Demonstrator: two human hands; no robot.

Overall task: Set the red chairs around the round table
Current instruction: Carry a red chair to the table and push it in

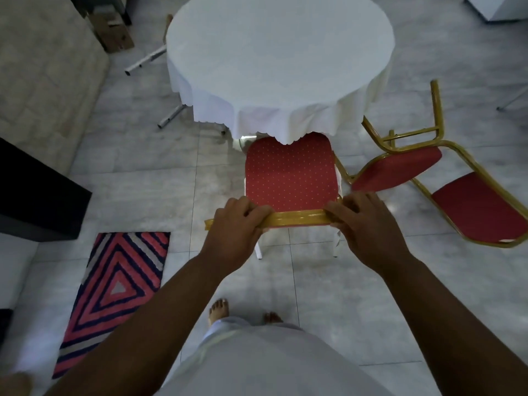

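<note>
A round table [280, 61] under a white cloth stands ahead of me. A red chair [290, 174] with a dotted seat stands upright at its near side, the front of the seat tucked under the cloth's hem. My left hand [238, 224] and my right hand [361, 221] both grip the gold top rail of its backrest, one at each end. A second red chair [445, 181] with a gold frame lies tipped on its side on the floor to the right of the table.
A red, navy and grey striped rug [117, 290] lies on the tiled floor at lower left. A dark cabinet [37, 190] and a beige mattress [43, 75] fill the left side. White metal table legs [145, 60] and a cardboard box [114, 32] sit at the back left. My bare feet [220, 310] stand behind the chair.
</note>
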